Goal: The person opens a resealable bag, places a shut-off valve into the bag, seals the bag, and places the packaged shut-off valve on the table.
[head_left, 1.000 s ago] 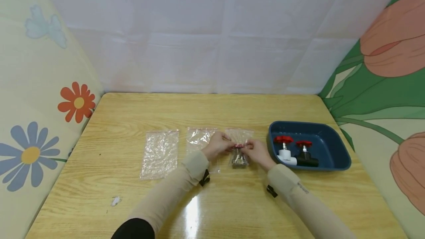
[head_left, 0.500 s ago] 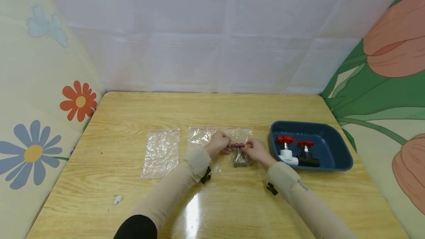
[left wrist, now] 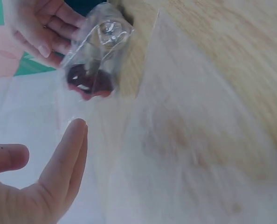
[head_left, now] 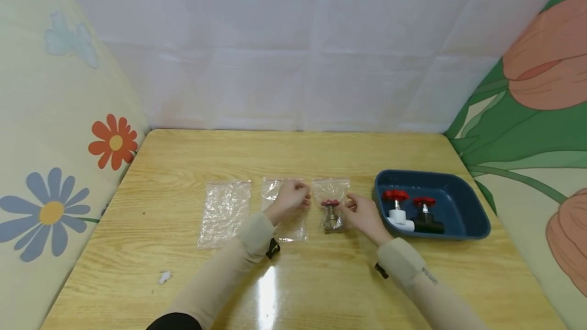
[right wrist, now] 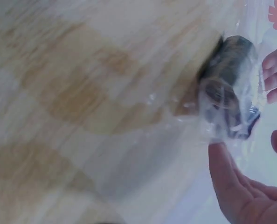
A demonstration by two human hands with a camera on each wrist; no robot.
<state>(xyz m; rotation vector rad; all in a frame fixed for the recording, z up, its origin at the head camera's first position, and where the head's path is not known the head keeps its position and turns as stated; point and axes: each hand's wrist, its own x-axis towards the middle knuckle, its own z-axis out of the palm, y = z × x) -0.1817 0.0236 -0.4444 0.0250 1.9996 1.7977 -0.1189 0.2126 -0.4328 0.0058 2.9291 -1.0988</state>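
Note:
A metal valve (head_left: 331, 217) with a red handwheel (head_left: 330, 203) stands inside a clear zip bag (head_left: 331, 186) at mid-table. To its left my left hand (head_left: 290, 201) hovers over the middle clear bag (head_left: 293, 230), thumb apart from the fingers and nothing between them. On the other side my right hand (head_left: 364, 216) is beside the bagged valve. In the right wrist view its fingertip (right wrist: 218, 151) is at the bag's edge; whether it touches cannot be told. The thumb stands away from the fingers.
A third clear bag (head_left: 224, 213) lies flat at the left. The blue tray (head_left: 463, 202) at the right holds a white valve (head_left: 397, 216) and a black valve (head_left: 426, 220), both with red handwheels. Fabric (head_left: 293, 65) hangs behind the wooden table (head_left: 220, 152).
Both hands have let go of the bagged valve and drawn apart, the left one leftward and the right one slightly rightward. The bagged valve stays in place.

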